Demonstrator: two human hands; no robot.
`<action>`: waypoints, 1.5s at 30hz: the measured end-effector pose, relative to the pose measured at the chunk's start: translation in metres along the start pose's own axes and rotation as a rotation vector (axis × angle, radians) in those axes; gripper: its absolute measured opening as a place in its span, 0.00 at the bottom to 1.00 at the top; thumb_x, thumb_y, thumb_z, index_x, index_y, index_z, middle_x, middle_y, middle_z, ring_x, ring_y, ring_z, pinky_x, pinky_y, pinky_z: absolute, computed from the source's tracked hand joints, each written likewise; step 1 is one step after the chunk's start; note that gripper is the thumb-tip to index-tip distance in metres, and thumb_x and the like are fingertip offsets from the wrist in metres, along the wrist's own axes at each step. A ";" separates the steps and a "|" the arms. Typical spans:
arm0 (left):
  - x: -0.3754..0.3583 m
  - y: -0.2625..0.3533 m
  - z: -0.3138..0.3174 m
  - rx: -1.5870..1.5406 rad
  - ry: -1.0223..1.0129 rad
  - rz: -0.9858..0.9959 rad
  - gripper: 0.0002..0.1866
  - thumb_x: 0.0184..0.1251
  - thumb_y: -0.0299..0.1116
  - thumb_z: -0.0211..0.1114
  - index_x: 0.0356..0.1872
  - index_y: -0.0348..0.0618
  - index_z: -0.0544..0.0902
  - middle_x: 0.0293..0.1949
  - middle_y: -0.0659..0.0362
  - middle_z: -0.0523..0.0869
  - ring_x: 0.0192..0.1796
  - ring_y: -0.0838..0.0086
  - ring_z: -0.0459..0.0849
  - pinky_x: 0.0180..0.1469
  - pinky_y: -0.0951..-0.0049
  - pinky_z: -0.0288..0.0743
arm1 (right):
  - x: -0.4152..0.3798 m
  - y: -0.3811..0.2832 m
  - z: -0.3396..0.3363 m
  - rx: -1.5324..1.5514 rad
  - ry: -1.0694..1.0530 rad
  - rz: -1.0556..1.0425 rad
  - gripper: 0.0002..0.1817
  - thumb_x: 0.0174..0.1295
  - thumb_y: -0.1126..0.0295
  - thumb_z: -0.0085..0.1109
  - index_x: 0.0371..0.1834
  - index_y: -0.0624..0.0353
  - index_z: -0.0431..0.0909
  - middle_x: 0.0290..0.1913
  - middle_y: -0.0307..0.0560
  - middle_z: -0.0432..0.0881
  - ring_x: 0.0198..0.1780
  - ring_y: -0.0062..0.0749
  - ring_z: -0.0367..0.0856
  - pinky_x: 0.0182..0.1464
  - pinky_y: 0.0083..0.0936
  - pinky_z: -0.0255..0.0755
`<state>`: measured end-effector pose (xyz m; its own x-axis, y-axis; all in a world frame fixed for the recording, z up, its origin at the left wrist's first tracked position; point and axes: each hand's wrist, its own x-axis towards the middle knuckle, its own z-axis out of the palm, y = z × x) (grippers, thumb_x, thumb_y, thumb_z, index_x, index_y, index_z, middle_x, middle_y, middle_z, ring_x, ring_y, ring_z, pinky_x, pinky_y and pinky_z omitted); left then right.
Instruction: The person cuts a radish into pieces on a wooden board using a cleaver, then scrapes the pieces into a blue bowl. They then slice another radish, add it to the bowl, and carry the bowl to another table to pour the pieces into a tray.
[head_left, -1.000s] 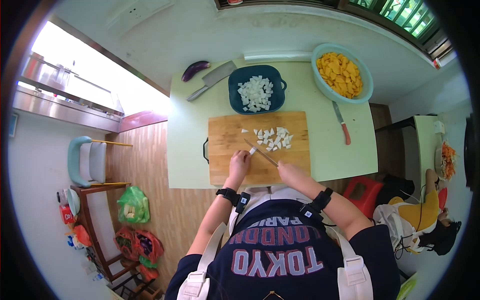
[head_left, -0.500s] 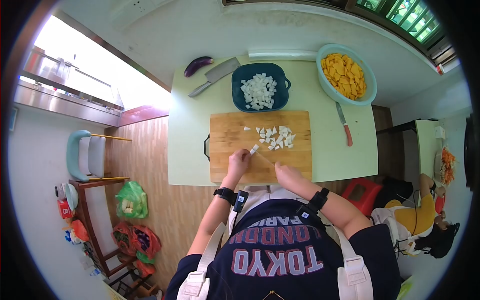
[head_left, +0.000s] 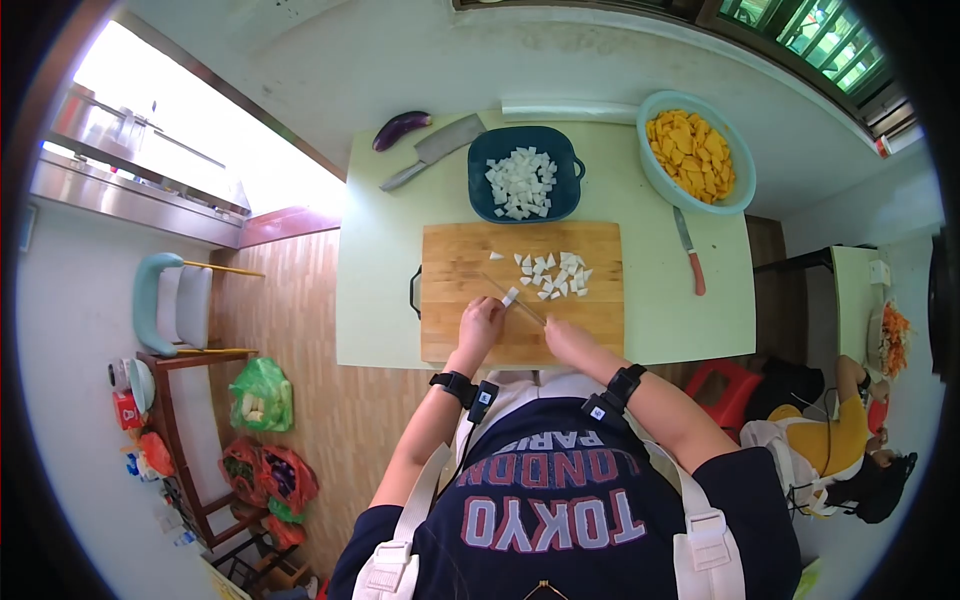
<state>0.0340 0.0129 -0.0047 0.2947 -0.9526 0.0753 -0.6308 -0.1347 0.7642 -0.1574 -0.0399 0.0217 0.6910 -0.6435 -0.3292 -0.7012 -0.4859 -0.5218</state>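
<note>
On the wooden cutting board, my left hand pinches a small white vegetable piece with its fingertips. My right hand is closed round a knife, whose handle is hidden in the fist. The thin blade points up and left across the board, right beside the held piece. Cut white chunks lie loose on the board beyond both hands. More white cubes fill a dark blue basin just behind the board.
A cleaver and an eggplant lie back left on the table. A bowl of orange slices stands back right, near a red-handled knife. Another person sits at the right, by a red stool.
The knife blade has shifted up and left and now reaches past the white piece. My right hand has moved slightly left; my left hand stays almost in place.
</note>
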 end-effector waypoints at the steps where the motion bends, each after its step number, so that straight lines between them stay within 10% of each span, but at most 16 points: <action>1: 0.001 0.000 -0.002 -0.003 -0.020 -0.019 0.02 0.50 0.26 0.62 0.25 0.39 0.79 0.26 0.51 0.78 0.32 0.56 0.77 0.35 0.63 0.72 | 0.003 -0.002 -0.013 0.002 0.006 -0.001 0.09 0.58 0.73 0.43 0.36 0.68 0.67 0.25 0.64 0.78 0.27 0.51 0.80 0.28 0.43 0.73; 4: 0.001 -0.004 -0.005 -0.013 -0.059 -0.018 0.03 0.51 0.27 0.61 0.27 0.39 0.80 0.27 0.51 0.79 0.33 0.56 0.78 0.37 0.63 0.73 | 0.003 0.007 -0.042 0.396 -0.238 0.301 0.11 0.62 0.68 0.40 0.37 0.66 0.67 0.24 0.63 0.77 0.25 0.51 0.79 0.25 0.43 0.72; 9: -0.011 -0.020 -0.035 0.101 0.102 0.043 0.06 0.51 0.26 0.64 0.30 0.36 0.80 0.29 0.52 0.80 0.31 0.63 0.80 0.35 0.70 0.74 | -0.010 0.017 -0.036 0.133 0.021 -0.052 0.14 0.65 0.63 0.39 0.36 0.65 0.66 0.23 0.63 0.77 0.26 0.56 0.77 0.28 0.45 0.71; 16: -0.036 0.001 -0.053 0.175 -0.124 -0.231 0.15 0.48 0.30 0.66 0.39 0.41 0.78 0.37 0.53 0.78 0.40 0.58 0.77 0.43 0.65 0.73 | -0.024 -0.004 -0.029 0.100 -0.137 -0.024 0.12 0.65 0.65 0.40 0.35 0.66 0.66 0.24 0.61 0.78 0.29 0.58 0.77 0.33 0.48 0.70; 28: 0.009 0.010 -0.021 0.202 0.002 0.180 0.18 0.47 0.22 0.60 0.43 0.42 0.76 0.44 0.52 0.77 0.49 0.57 0.71 0.50 0.61 0.68 | -0.038 0.017 -0.044 0.066 0.005 0.129 0.11 0.63 0.66 0.41 0.34 0.64 0.66 0.23 0.61 0.78 0.28 0.56 0.77 0.30 0.48 0.70; 34: -0.014 0.001 -0.013 -0.002 0.116 -0.187 0.10 0.50 0.24 0.59 0.36 0.41 0.76 0.39 0.50 0.76 0.41 0.56 0.74 0.44 0.62 0.70 | -0.037 -0.004 -0.042 0.002 0.027 -0.005 0.08 0.57 0.70 0.43 0.34 0.64 0.66 0.20 0.60 0.77 0.25 0.55 0.78 0.27 0.47 0.70; 45: -0.005 0.000 -0.001 0.134 0.196 -0.081 0.02 0.51 0.26 0.59 0.27 0.39 0.78 0.32 0.51 0.79 0.38 0.56 0.76 0.41 0.63 0.71 | -0.025 -0.025 -0.041 -0.213 0.009 -0.143 0.05 0.55 0.74 0.45 0.32 0.64 0.66 0.20 0.56 0.79 0.23 0.47 0.81 0.24 0.37 0.75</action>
<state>0.0334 0.0180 -0.0043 0.4731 -0.8681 0.1501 -0.6854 -0.2556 0.6818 -0.1648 -0.0358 0.0752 0.7848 -0.5640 -0.2570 -0.6184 -0.6852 -0.3847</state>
